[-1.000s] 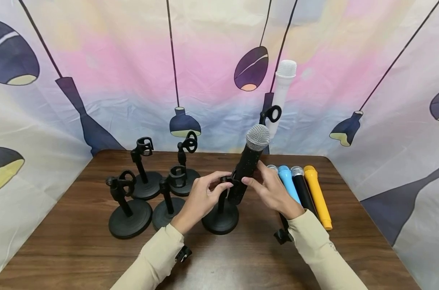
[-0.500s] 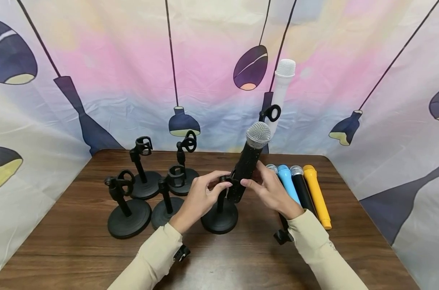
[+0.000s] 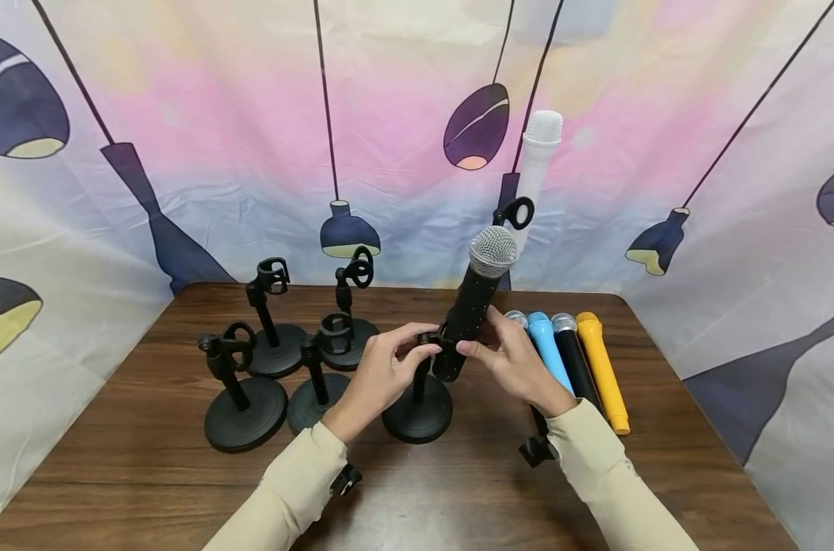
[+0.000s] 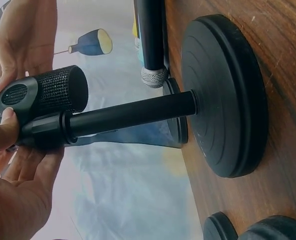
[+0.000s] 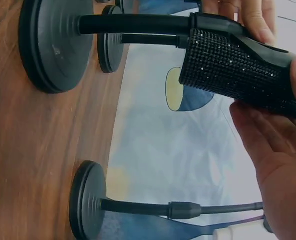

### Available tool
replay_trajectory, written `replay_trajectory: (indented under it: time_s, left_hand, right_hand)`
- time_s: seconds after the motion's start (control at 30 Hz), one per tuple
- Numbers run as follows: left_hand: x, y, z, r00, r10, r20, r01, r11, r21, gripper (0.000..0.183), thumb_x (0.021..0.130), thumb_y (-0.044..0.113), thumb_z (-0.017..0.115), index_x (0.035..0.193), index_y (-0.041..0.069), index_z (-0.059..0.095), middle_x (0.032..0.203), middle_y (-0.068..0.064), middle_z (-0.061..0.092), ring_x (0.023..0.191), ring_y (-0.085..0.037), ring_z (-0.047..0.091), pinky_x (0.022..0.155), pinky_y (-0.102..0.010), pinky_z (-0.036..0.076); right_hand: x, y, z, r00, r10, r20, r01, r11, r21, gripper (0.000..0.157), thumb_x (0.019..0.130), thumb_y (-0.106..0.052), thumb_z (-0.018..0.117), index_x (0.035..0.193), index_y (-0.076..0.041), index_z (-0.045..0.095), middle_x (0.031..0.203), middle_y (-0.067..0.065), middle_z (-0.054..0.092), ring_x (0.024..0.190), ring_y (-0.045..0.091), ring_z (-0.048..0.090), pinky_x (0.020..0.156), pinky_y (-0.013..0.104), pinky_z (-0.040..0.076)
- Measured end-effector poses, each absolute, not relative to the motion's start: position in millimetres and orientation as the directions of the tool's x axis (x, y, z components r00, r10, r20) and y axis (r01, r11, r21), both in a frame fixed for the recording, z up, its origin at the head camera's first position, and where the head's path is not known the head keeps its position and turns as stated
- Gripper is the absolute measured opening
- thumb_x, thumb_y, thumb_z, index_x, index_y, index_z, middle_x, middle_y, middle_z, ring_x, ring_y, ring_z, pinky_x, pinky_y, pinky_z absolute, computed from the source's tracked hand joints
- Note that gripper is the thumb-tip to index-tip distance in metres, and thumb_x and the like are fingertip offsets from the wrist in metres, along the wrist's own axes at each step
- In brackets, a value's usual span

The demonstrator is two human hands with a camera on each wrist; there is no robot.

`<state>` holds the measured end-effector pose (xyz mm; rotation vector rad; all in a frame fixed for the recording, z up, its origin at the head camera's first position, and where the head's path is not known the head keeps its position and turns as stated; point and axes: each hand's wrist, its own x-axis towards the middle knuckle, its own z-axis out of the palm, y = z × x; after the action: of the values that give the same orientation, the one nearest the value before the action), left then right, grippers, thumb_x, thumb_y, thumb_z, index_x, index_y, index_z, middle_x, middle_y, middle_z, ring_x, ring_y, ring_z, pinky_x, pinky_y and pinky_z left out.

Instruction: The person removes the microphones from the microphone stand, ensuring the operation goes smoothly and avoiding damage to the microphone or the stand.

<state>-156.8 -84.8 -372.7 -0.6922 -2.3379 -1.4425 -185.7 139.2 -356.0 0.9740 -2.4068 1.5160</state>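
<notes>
A black, studded microphone [image 3: 474,302] with a silver mesh head leans to the right, its body passing through the ring clip [image 4: 23,100] of a short desk microphone stand [image 3: 419,409]. My left hand [image 3: 389,367] pinches that clip between thumb and fingers at the top of the stand's post. From the other side, my right hand [image 3: 520,363] holds the microphone's body, thumb in front and fingers behind. In the right wrist view the lower end of the microphone [image 5: 222,65] sticks out below the clip. The stand's round base [image 4: 227,95] rests on the table.
Several stands with bare clips, one of them a near-left stand [image 3: 245,413], are grouped at the left. Right of my hands lie a blue microphone [image 3: 549,348], a black microphone [image 3: 577,360] and a yellow microphone [image 3: 604,375]. Behind, a white microphone [image 3: 537,164] sits in a taller stand.
The studded microphone has slid slightly upward through the clip. Both hands keep nearly the same places, and the stand has stayed put.
</notes>
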Motion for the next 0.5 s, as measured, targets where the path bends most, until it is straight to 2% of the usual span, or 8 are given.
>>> replay_trajectory:
  time_s: [0.07,0.17,0.37,0.5]
  left_hand:
    - [-157.3,-84.6,-373.3,-0.834,0.239,0.498,0.552,0.379,0.743,0.029,0.100,0.024,0.067,0.128,0.016,0.070,0.078,-0.005,0.066,0.059,-0.013,0.054,0.059,-0.028,0.044]
    - [-157.5,-84.2,-374.2,-0.832,0.242,0.499,0.555,0.369,0.746,0.030,0.100,0.024,0.067,0.128,0.015,0.070,0.084,-0.004,0.070,0.064,-0.013,0.059,0.060,-0.027,0.046]
    - [-157.4,-83.8,-373.3,-0.835,0.247,0.491,0.550,0.368,0.750,0.029,0.100,0.023,0.066,0.128,0.016,0.070,0.084,-0.004,0.069,0.063,-0.016,0.060,0.059,-0.027,0.046]
    - [-158.0,-84.4,-372.7,-0.838,0.244,0.488,0.546,0.384,0.745,0.029,0.100,0.023,0.066,0.128,0.016,0.070,0.076,-0.004,0.064,0.056,-0.011,0.050,0.057,-0.027,0.044]
  right_hand:
    - [-185.4,140.4,-354.2,-0.781,-0.442,0.442,-0.596,0.312,-0.740,0.042,0.099,-0.011,0.068,0.137,-0.001,0.052,0.118,0.015,0.070,0.103,0.023,0.070,0.081,0.039,0.058]
    - [-184.6,142.5,-353.3,-0.783,-0.447,0.433,-0.593,0.323,-0.738,0.042,0.101,-0.012,0.065,0.138,-0.001,0.050,0.118,0.016,0.069,0.104,0.024,0.070,0.082,0.038,0.057]
    - [-186.1,143.1,-355.7,-0.803,-0.469,0.367,-0.511,0.227,-0.829,0.058,0.099,-0.010,0.068,0.149,-0.004,0.038,0.132,0.018,0.060,0.116,0.028,0.064,0.094,0.038,0.054]
    - [-187.1,141.7,-354.9,-0.796,-0.456,0.397,-0.545,0.259,-0.797,0.050,0.098,-0.011,0.069,0.143,-0.004,0.047,0.126,0.015,0.064,0.109,0.024,0.067,0.087,0.036,0.056]
